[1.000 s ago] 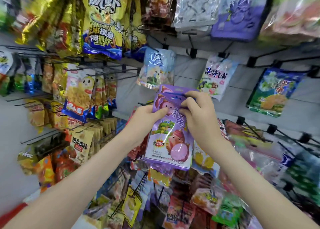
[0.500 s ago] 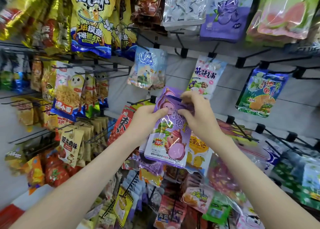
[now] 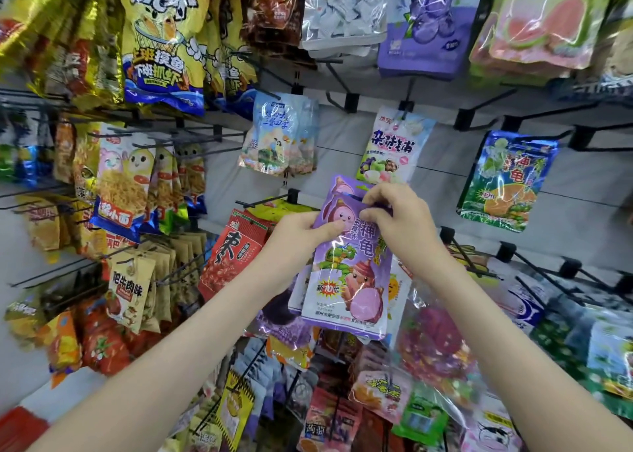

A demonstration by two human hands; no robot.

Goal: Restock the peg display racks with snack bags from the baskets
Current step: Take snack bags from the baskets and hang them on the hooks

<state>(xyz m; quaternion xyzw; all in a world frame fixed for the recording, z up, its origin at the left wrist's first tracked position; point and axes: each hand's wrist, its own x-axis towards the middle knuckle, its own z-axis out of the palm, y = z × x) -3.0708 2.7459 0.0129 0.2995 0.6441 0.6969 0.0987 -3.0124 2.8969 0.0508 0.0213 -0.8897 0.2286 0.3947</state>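
Grey pegboard wall [image 3: 428, 191] crowded with hanging snacks | purple snack bag [image 3: 349, 273], glossy, cartoon turtle print, held mid-rack | left hand [image 3: 301, 236] pinches its edge | right hand [image 3: 400, 219] pinches its top

From where I stand, only the person's arms show. The left forearm [image 3: 171, 349] and right forearm [image 3: 513, 331] are slender, smooth and uncovered along all their visible length, narrowing at the wrists. The left hand [image 3: 294, 236] and right hand [image 3: 400, 222] are bare as well, with slim fingers and rounded knuckles.
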